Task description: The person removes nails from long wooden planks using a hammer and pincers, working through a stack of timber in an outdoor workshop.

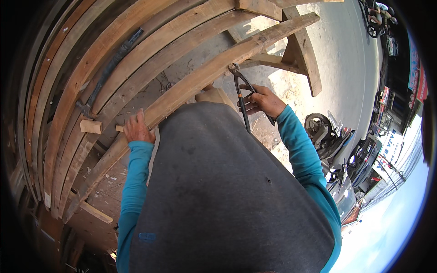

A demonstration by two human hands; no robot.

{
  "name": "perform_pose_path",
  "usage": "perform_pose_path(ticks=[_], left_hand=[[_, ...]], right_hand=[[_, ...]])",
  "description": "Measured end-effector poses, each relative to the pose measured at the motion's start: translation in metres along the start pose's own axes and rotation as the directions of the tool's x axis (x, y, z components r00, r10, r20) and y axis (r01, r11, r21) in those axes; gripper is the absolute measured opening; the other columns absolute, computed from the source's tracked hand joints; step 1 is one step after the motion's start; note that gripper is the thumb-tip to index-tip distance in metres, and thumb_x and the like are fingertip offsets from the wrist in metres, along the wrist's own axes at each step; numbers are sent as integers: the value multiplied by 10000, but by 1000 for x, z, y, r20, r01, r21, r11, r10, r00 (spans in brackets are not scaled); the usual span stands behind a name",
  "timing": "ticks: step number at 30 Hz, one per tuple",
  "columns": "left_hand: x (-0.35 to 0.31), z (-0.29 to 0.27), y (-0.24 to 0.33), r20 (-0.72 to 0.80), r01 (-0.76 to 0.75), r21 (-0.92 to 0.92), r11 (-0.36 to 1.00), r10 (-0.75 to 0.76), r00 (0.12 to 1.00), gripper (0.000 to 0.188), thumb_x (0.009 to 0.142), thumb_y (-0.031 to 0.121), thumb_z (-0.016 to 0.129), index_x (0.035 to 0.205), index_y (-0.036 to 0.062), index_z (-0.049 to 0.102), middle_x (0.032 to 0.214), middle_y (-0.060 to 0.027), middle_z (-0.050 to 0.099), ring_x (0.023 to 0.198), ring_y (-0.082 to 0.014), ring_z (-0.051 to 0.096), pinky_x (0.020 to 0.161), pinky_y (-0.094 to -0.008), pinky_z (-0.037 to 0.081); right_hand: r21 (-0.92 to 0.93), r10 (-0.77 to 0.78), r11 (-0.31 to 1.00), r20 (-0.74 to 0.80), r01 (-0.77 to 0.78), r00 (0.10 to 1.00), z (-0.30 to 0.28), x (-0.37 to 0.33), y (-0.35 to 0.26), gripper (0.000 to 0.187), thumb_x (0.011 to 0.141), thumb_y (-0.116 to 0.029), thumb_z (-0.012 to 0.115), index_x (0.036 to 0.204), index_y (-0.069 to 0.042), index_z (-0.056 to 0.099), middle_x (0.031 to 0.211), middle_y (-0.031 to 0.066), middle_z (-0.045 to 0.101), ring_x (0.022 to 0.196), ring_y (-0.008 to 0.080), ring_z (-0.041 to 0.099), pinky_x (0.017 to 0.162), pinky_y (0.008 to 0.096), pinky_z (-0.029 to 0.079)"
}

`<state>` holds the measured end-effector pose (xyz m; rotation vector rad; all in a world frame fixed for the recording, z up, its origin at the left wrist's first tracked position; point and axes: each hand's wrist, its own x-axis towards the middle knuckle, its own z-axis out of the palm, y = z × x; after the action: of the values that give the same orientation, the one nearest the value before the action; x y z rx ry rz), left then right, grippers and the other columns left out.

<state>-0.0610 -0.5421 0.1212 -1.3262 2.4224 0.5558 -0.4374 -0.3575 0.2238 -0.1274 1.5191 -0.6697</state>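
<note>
A long wooden beam (200, 80) runs slantwise in front of me, from lower left to upper right. My left hand (138, 129) is closed over the beam's edge, gripping it left of my body. In my right hand (265, 101) is a pair of dark pincers (237, 82), its handles spread in a V. The pincers' jaws touch the near edge of the beam; whether they bite on anything there is too small to tell. Just left of my left hand lies a short wood block (91, 126). A hammer (109, 68) with a dark wrapped handle rests on the timbers farther left.
Several curved wooden planks (86, 68) stand side by side at left. Wooden crosspieces (302, 59) join the beam's far end. Dark cloth (218, 182) covers my lap. Right of me are a parked motorcycle (325, 134), a road (348, 50) and riders at upper right.
</note>
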Motion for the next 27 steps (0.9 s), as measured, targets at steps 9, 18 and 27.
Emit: perform_pose_path(ticks=[9, 18, 27], left_hand=[[1, -4, -1, 2, -10, -23, 1000, 10, 1000, 885, 656, 144, 878, 1423, 171, 438, 1229, -142, 529, 1213, -382, 502, 1047, -533, 355], [42, -16, -24, 267, -32, -126, 991, 65, 961, 753, 727, 204, 845, 1389, 153, 491, 1263, -154, 587, 1198, -365, 553, 1014, -499, 435], [26, -24, -9, 219, -10, -55, 998, 22, 975, 775, 717, 174, 860, 1394, 146, 483, 1289, -150, 572, 1222, -362, 536, 1006, -505, 430]], right_hand=[[539, 103, 831, 100, -141, 990, 21, 15, 12, 298, 974, -160, 466, 1213, 4, 534, 762, 55, 512, 561, 141, 512, 510, 324, 505], [-73, -381, 918, -435, 390, 816, 135, 89, 72, 211, 998, -201, 504, 1104, -19, 521, 710, 5, 481, 573, 104, 467, 499, 290, 420], [240, -119, 957, -187, 163, 975, 43, 10, 38, 565, 871, -37, 364, 1425, 75, 373, 1179, 252, 647, 1059, 335, 693, 926, 427, 590]])
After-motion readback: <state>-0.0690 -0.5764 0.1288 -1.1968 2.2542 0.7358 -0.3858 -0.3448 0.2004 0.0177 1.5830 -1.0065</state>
